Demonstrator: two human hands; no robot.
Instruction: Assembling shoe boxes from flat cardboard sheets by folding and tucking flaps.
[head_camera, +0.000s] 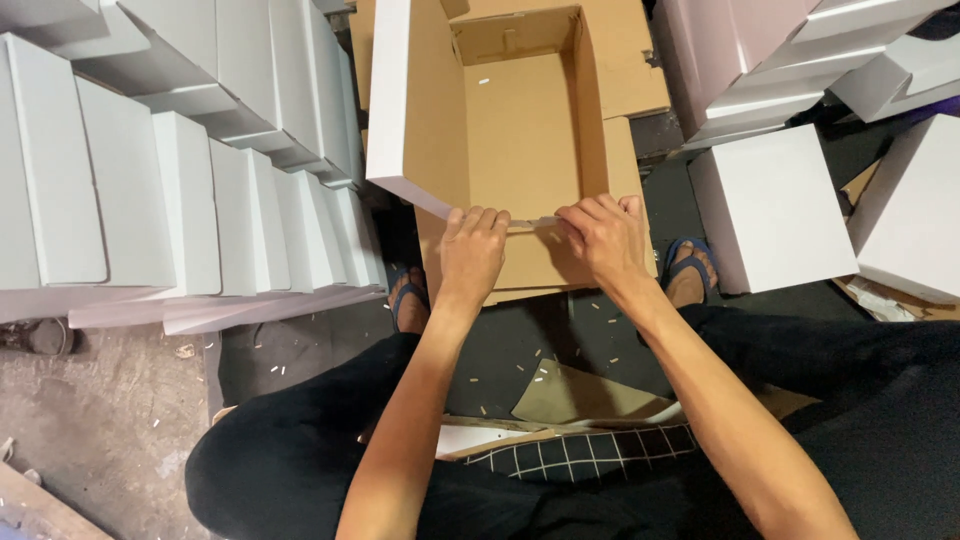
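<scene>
An open cardboard box (520, 130), brown inside and white outside, stands on the dark floor (330, 350) just in front of the person's knees, its mouth facing up toward the camera. Both hands are at the box's near rim. The left hand (472, 255) curls over the rim, fingers pressed down on the edge. The right hand (603, 240) sits just beside it, fingers pinched on the same edge; between the two hands a short stretch of the rim shows, so the hands are close but not touching. Each hand is clamped on the box's near wall.

A white flap (392, 100) of the box stands up on the box's left side. Left of the box a row of finished white boxes (190, 190) leans together. Right of the box another white box (770, 205) lies on the floor, with more stacked (760, 60) behind it. Below the box, feet in blue sandals (690, 265) rest either side of it, and small paper scraps (540, 370) dot the floor. A checked cloth (590, 450) lies across the lap.
</scene>
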